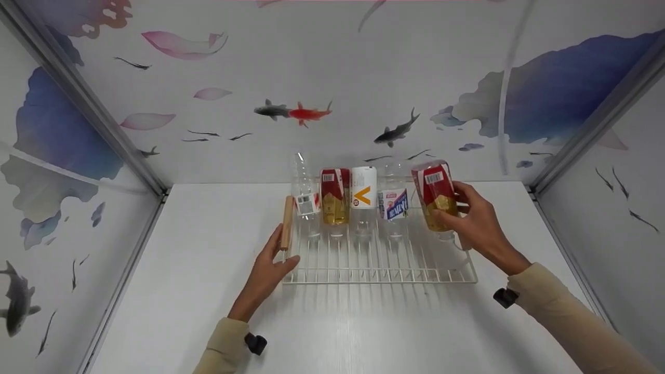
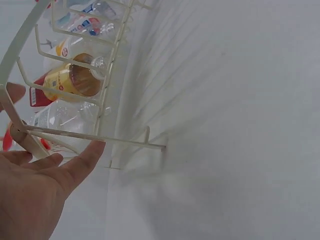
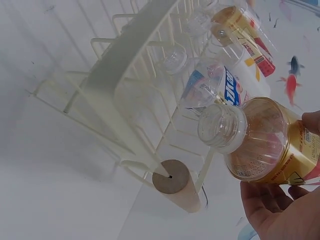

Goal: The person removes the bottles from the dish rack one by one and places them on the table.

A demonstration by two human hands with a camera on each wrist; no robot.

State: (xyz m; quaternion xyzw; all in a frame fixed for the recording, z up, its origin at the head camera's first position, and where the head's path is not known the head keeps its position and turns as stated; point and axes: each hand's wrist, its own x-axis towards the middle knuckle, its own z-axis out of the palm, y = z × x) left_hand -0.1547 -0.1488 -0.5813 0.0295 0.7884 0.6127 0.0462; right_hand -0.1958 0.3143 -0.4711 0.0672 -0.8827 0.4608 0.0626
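My right hand [image 1: 483, 226] grips a clear plastic bottle with a red-and-gold label [image 1: 434, 192] over the right side of a white wire rack [image 1: 382, 275]. Its uncapped neck [image 3: 220, 127] shows in the right wrist view. My left hand [image 1: 267, 267] is at the rack's left side, beside the wooden handle [image 1: 287, 223], fingers extended against handle and wire. Several bottles stand in a row in the rack, necks downward: a clear bottle [image 1: 307, 205], another red-and-gold one [image 1: 335, 197], a white-labelled one [image 1: 363, 189] and a blue-and-white-labelled one [image 1: 393, 205].
The rack sits on a white table [image 1: 363, 332]. Behind it rises a white wall [image 1: 332, 62] printed with fish and petals, and side panels [image 1: 62, 171] enclose the table. A second wooden handle [image 3: 177, 185] is on the rack's right end.
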